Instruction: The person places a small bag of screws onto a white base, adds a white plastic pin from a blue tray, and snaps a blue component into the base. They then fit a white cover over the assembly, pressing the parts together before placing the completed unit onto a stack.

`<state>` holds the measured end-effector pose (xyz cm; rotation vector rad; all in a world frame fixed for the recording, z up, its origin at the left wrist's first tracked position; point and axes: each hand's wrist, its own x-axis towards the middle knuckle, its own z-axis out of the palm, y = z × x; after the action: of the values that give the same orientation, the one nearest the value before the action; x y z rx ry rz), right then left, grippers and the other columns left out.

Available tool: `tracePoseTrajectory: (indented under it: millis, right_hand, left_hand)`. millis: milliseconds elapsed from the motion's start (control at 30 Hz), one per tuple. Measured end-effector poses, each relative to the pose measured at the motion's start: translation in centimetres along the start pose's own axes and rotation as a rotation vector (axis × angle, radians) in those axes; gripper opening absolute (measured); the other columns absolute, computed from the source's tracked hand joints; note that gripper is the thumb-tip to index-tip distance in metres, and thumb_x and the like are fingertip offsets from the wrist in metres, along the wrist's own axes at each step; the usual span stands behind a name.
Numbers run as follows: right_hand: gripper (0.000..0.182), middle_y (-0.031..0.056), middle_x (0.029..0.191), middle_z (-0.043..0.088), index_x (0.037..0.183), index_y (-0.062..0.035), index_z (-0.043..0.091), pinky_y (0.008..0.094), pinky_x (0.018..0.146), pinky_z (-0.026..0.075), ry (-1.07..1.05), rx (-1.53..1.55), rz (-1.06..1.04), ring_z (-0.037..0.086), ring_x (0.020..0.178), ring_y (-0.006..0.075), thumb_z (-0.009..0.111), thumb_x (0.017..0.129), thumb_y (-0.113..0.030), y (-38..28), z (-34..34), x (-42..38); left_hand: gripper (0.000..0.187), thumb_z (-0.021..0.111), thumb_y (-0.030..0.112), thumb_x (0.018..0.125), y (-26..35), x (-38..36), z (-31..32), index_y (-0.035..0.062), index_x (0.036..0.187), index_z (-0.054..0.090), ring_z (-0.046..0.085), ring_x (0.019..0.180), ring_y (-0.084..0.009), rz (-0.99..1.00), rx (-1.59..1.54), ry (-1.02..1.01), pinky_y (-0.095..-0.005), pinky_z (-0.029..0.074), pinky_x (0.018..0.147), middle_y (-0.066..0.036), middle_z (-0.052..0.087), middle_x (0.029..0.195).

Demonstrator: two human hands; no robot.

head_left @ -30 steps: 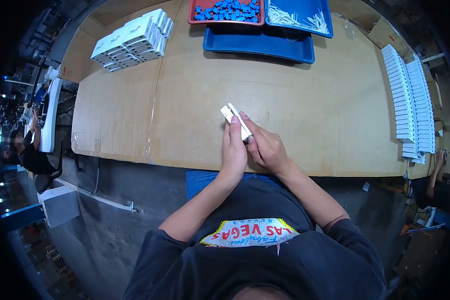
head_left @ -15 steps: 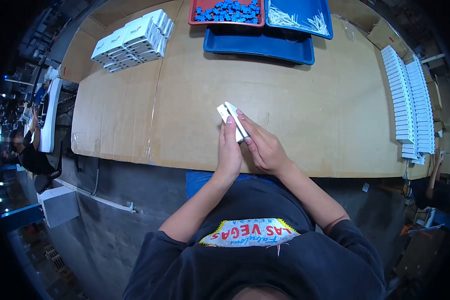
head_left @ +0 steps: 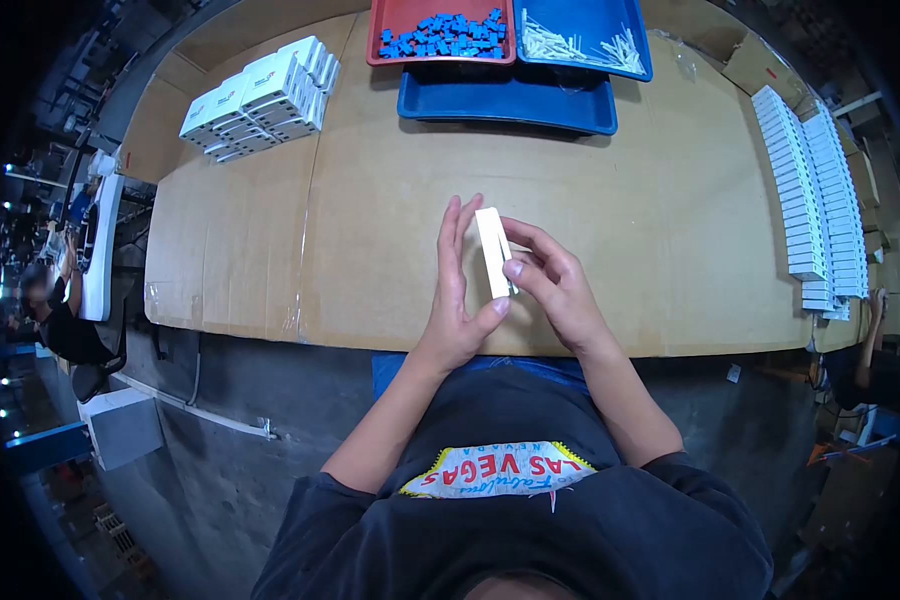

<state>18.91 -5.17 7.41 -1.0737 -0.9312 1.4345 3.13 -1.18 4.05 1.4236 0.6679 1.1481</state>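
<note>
Your right hand [head_left: 568, 300] pinches one white case [head_left: 492, 250] between its thumb and bent fingers, above the tabletop [head_left: 390, 250], toward the middle of its near edge. The case stands on end, tilted slightly. Your left hand [head_left: 452, 310] is spread, fingers straight, its thumb against the case's lower end. Your right fingers and thumb cover part of the case's right side.

Three trays sit at the middle of the tabletop's far edge: one red tray [head_left: 444, 60] with many small blue pieces [head_left: 448, 38], one upper blue tray [head_left: 568, 14] with a few dozen white sticks [head_left: 560, 46], and one lower blue tray [head_left: 510, 108]. The first two overlap the lower one, hiding its far part.

Near the far left corner, a block of stacked white boxes [head_left: 260, 90] has too many hidden units to count. Along the right edge run two long rows of thin white units [head_left: 794, 190], packed too tightly to count. Two other people show: one person [head_left: 68, 325] beyond the left edge, and one forearm [head_left: 870, 340] beside the right.
</note>
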Motion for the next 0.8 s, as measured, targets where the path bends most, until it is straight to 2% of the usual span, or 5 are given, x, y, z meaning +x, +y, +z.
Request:
tracePoseTrajectory:
  millis: [133, 200, 367, 467, 800]
  right_hand:
    - [0.063, 0.0167, 0.152, 0.048, 0.144, -0.0001, 0.051, 0.0398, 0.114, 0.044, 0.01, -0.006, -0.148, 0.05, 0.14, 0.026, 0.08, 0.089, -0.012, 2.0, 0.9, 0.0]
    - [0.065, 0.0197, 0.153, 0.047, 0.144, -0.0005, 0.052, 0.0407, 0.116, 0.042, 0.019, -0.287, -0.302, 0.051, 0.14, 0.0291, 0.081, 0.086, -0.012, 2.2, 1.2, -0.1]
    - [0.063, 0.0253, 0.157, 0.045, 0.145, 0.0012, 0.055, 0.0432, 0.118, 0.041, 0.119, -0.731, -0.522, 0.048, 0.144, 0.0381, 0.077, 0.089, -0.016, 2.0, 2.3, -0.7]
    - [0.059, 0.0288, 0.155, 0.047, 0.145, 0.0047, 0.055, 0.0441, 0.116, 0.043, 0.066, -0.529, -0.549, 0.05, 0.143, 0.0414, 0.074, 0.094, -0.018, 2.5, 2.9, -0.6]
    - [0.051, 0.0359, 0.147, 0.053, 0.141, 0.0133, 0.055, 0.0442, 0.106, 0.052, 0.073, -0.789, -0.792, 0.057, 0.134, 0.0474, 0.066, 0.101, -0.015, 3.4, 2.3, -0.6]
  left_hand:
    - [0.087, 0.045, 0.058, 0.103, 0.6, -0.5, 0.3, 0.0063, 0.166, 0.016, 0.041, 0.146, -0.0312, -0.248, -0.212, 0.051, -0.0431, 0.034, 0.12, -0.02, 0.041, 0.155]
    - [0.078, 0.025, 0.062, 0.111, 0.8, -0.6, 0.8, 0.0057, 0.165, 0.024, 0.049, 0.139, -0.0275, -0.282, -0.175, 0.088, -0.0392, 0.041, 0.115, -0.018, 0.047, 0.15]
    - [0.09, 0.025, 0.072, 0.106, 1.1, -0.6, 1.9, 0.0072, 0.167, 0.017, 0.047, 0.139, -0.026, -0.21, -0.219, 0.172, -0.0385, 0.038, 0.116, -0.016, 0.046, 0.15]
    - [0.098, 0.025, 0.079, 0.101, 1.0, -0.5, 1.9, 0.0079, 0.167, 0.015, 0.045, 0.14, -0.0253, -0.131, -0.186, 0.192, -0.0372, 0.036, 0.116, -0.016, 0.045, 0.151]
    - [0.103, 0.028, 0.082, 0.099, 1.1, -1.1, 2.1, 0.0054, 0.166, 0.016, 0.048, 0.137, -0.0229, -0.11, -0.187, 0.182, -0.0354, 0.034, 0.117, -0.014, 0.05, 0.146]
